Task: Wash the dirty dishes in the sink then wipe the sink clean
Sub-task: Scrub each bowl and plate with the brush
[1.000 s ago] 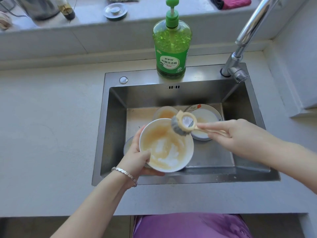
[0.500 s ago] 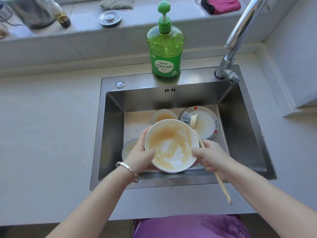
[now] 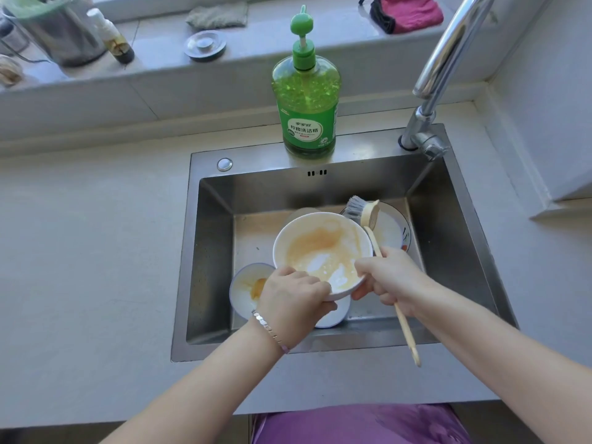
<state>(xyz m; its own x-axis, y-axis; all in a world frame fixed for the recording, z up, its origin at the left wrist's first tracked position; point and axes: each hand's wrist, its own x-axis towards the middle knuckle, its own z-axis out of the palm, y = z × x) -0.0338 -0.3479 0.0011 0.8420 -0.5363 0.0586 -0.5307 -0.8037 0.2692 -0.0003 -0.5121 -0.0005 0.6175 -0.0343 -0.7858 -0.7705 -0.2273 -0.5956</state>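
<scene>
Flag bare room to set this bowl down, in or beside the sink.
Free: countertop left of the sink; sink floor's front-right corner, nearer than the patterned plate. Crowded: floor's left and back, around the small bowl.

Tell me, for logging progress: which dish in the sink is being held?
The large white bowl, smeared orange: the left hand and right hand grip its near rim. The rest lie below it.

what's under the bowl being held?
Only the edge of a white dish shows beneath the bowl; the bowl and left hand cover the rest, contents unseen.
</scene>
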